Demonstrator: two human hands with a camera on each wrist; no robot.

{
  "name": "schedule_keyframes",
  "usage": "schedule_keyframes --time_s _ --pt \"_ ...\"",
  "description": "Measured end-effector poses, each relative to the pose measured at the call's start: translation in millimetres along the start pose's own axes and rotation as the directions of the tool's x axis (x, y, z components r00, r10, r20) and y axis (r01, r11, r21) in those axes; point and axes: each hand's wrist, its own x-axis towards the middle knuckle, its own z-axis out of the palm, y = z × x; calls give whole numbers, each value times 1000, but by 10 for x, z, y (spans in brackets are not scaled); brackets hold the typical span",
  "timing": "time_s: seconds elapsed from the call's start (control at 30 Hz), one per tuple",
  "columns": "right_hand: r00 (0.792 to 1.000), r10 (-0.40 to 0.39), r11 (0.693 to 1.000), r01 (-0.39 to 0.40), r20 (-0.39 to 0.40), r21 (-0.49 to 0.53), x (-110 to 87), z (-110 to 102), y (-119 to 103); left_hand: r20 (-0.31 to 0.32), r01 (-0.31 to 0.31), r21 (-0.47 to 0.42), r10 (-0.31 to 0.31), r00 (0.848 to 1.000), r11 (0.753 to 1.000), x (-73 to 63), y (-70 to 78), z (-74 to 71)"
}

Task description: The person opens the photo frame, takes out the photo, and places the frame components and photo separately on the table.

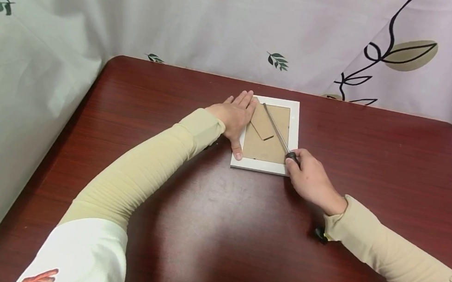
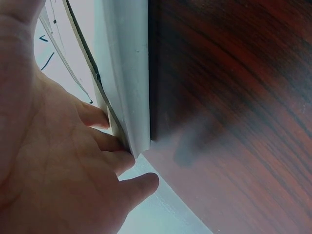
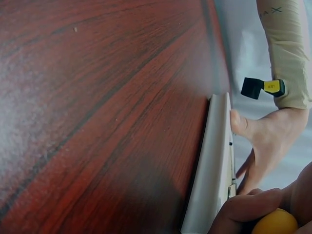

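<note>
A white picture frame [image 1: 262, 165] lies on the table with its brown backing board [image 1: 268, 153] facing up. A thin stand-like flap with a dark edge [image 1: 268, 138] shows on the board. My left hand [image 1: 235, 114] rests along the left side of the frame, thumb apart from the fingers. In my right hand [image 1: 311, 176], at the lower right corner, I grip a screwdriver [image 1: 276, 128]. Its metal shaft slants over the board, the tip near the upper edge. The yellow handle end [image 3: 275, 223] shows in the right wrist view. Whether the tip touches anything, I cannot tell.
The dark red wooden table [image 1: 199, 231] has rounded corners. A pale curtain [image 1: 206, 22] with leaf prints hangs behind and beside it. A small black device with a yellow label [image 3: 272, 87] sits at the left wrist.
</note>
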Motion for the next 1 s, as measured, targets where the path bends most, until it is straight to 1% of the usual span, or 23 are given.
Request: schedule_keyframes --time_s 0.37,0.57,0.77,0.83,1.0 --pt "1000 4 1000 -4 3 2 -11 -16 -11 3 -2 8 2 1000 1000 5 11 -11" --pt "1000 -6 1000 6 -12 -5 -20 17 -3 7 1 3 -1 1000 1000 16 -10 10" --pt "1000 13 1000 -13 -28 3 -52 40 17 6 -7 -1 7 1000 1000 22 -17 9" --pt "999 -3 1000 3 -37 -6 -75 53 27 10 -12 -2 12 1000 1000 19 -16 1" --pt "991 -108 994 105 -74 -39 -167 112 22 5 -29 18 29 1000 999 -1 -27 -30"
